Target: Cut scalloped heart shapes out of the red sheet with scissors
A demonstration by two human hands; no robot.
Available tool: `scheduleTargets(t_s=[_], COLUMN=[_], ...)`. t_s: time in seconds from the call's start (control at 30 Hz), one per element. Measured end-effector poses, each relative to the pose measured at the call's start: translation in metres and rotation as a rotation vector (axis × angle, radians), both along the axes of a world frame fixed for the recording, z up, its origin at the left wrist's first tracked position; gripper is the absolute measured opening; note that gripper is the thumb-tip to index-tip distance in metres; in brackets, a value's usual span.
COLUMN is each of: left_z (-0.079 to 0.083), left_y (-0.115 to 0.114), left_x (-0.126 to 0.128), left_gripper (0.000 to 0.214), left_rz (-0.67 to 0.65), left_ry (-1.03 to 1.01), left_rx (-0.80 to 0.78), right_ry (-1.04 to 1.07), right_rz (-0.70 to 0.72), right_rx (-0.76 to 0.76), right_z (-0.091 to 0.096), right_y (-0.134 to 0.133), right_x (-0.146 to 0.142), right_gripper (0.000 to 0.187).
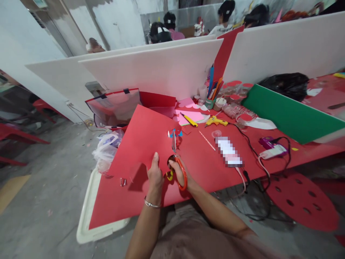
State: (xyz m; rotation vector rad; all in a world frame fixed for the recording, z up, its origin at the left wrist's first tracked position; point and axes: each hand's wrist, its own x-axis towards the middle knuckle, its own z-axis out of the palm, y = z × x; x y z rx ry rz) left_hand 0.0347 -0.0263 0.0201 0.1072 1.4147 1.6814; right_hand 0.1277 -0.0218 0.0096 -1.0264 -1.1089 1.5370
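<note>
Red table (215, 162) with a red sheet (140, 140) held tilted over its left part: my left hand (155, 174) pinches the sheet's near edge, thumb on top. My right hand (176, 168) has its fingers closed through the loops of the orange-handled scissors (175, 147), blades pointing away along the sheet's right edge. I judge the cut barely begun, with most of the sheet uncut.

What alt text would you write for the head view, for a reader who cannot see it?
A person's left hand holds a raised red sheet while the right hand holds orange-handled scissors at its edge, above a red table. Farther back lie a yellow glue gun, pink papers and a green board, with white partitions behind.
</note>
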Motion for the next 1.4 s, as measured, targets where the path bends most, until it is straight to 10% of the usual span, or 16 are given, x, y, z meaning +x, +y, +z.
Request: scheduleTargets(t_s=[1.4], left_z=[-0.009], left_y=[-0.006], left_x=[-0.002], left_gripper=[0.024], left_rz=[0.05], left_ry=[-0.034], left_rx=[0.09], right_ry=[0.066], right_rz=[0.023], right_rx=[-0.058], right_z=[-0.029], right_y=[-0.01], right_x=[-0.003], right_gripper=[0.027])
